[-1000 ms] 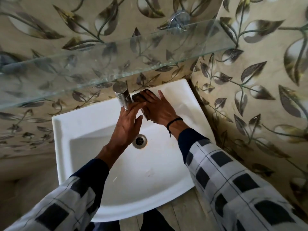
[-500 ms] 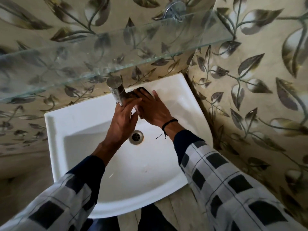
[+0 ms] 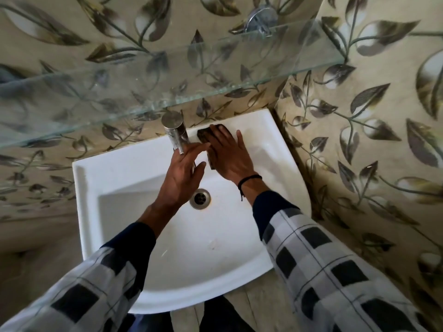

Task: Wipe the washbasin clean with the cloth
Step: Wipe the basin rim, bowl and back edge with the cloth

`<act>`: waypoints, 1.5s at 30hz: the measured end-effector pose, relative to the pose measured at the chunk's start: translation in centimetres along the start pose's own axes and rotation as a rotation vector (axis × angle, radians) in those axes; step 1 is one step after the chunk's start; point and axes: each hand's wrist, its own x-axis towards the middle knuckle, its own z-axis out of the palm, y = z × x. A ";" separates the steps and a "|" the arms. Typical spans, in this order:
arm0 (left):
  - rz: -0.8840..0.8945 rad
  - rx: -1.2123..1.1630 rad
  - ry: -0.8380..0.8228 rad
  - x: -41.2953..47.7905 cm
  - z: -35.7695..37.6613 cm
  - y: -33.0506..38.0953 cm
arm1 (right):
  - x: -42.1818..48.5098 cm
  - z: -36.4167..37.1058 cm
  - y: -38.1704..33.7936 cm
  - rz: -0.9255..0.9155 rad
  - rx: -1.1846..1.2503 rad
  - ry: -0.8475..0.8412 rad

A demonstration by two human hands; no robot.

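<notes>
Right hand (image 3: 230, 156) is flat on the dark, folded cloth (image 3: 203, 136), fingers straight and slightly spread, pressing rather than gripping. The cloth sits on the back ledge of the white ceramic washbasin (image 3: 88, 212), at about 12 o'clock from the round steel drain (image 3: 200, 198) and just to the 3 o'clock side of the brushed-metal cylindrical tap (image 3: 173, 128). Over the last second that hand has crept a touch towards the back wall, fingertips now reaching the ledge's rear edge, so the stroke is working the strip behind and beside the tap. Left hand (image 3: 182, 178) lies with its fingers nearly straight against the tap spout at 11 o'clock from the drain, much where it was; it appears to steady rather than clutch, though the palm side is hidden. Judging by this, the ledge is getting its pass while the bowl, with faint marks at 6 o'clock of the drain, still waits. The clear glass shelf (image 3: 167, 75) overhangs at 12 o'clock, so room above the tap looks tight.
</notes>
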 end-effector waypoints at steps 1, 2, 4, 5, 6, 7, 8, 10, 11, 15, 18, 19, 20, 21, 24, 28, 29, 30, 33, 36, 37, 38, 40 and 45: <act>0.000 -0.003 0.009 0.0 0.0 0.0 | -0.1 0.3 -1.1 0.039 0.038 0.005; 0.001 -0.008 0.022 0.0 0.0 0.0 | -0.4 0.8 -2.1 0.037 0.048 0.007; 0.019 -0.017 0.034 0.2 0.1 0.0 | -1.3 1.5 -2.2 -0.052 0.011 -0.003; 0.028 -0.011 0.026 0.2 0.0 -0.1 | -1.5 1.4 -1.4 -0.113 -0.010 -0.009; 0.031 -0.003 0.014 0.2 -0.1 -0.1 | -1.4 1.0 -0.3 -0.165 -0.040 -0.002; 0.027 0.000 0.005 0.2 -0.1 0.0 | -1.1 0.6 0.8 -0.188 -0.068 0.009; 0.016 0.000 -0.002 0.2 -0.3 0.0 | -0.8 0.3 1.9 -0.171 -0.078 0.018; -0.013 -0.014 -0.006 0.1 -0.4 0.2 | -0.2 -0.3 3.6 -0.035 -0.034 0.012; -0.031 -0.027 -0.007 0.0 -0.5 0.3 | 0.0 -0.4 4.0 0.036 -0.011 0.021; -0.095 -0.093 0.001 0.0 -0.2 0.6 | 0.0 0.0 1.5 0.172 0.070 0.072; -0.074 -0.081 0.011 0.0 0.0 0.3 | -0.3 0.9 -2.8 0.102 0.072 0.047; -0.076 -0.081 0.006 0.0 0.0 0.2 | -0.5 1.1 -3.6 0.064 0.076 0.038; -0.082 -0.090 -0.001 0.1 -0.1 0.2 | -0.5 1.4 -3.9 0.030 0.081 0.027; -0.085 -0.099 -0.006 0.1 -0.1 0.2 | -0.5 1.6 -3.5 -0.005 0.071 0.013; -0.081 -0.094 -0.023 0.1 -0.2 0.3 | 0.7 1.1 -1.5 -0.083 -0.047 -0.012; -0.088 -0.078 -0.036 0.1 0.1 -0.3 | 0.9 1.2 -3.0 -0.077 0.014 0.042; -0.088 -0.083 -0.035 0.1 0.1 -0.4 | 0.7 1.4 -3.1 -0.104 0.020 0.050; -0.085 -0.089 -0.033 0.1 0.1 -0.4 | 0.7 1.4 -2.8 -0.140 0.008 0.037; -0.063 -0.075 -0.018 0.2 0.2 -0.4 | 1.8 0.7 -1.1 -0.183 -0.044 -0.038; -0.079 -0.077 -0.018 0.2 0.3 -0.6 | 1.9 0.7 -1.8 -0.111 -0.021 -0.013; -0.078 -0.079 -0.016 0.1 0.3 -0.6 | 1.7 0.8 -2.1 -0.112 -0.002 -0.007; -0.068 -0.077 -0.012 0.1 0.3 -0.5 | 1.6 0.9 -1.8 -0.138 -0.005 -0.018; -0.049 -0.071 -0.016 0.1 0.2 -0.5 | 1.8 0.7 -0.3 -0.200 -0.049 -0.047; -0.027 -0.056 -0.016 0.1 0.0 -0.7 | 1.8 -0.1 1.5 -0.172 -0.046 -0.027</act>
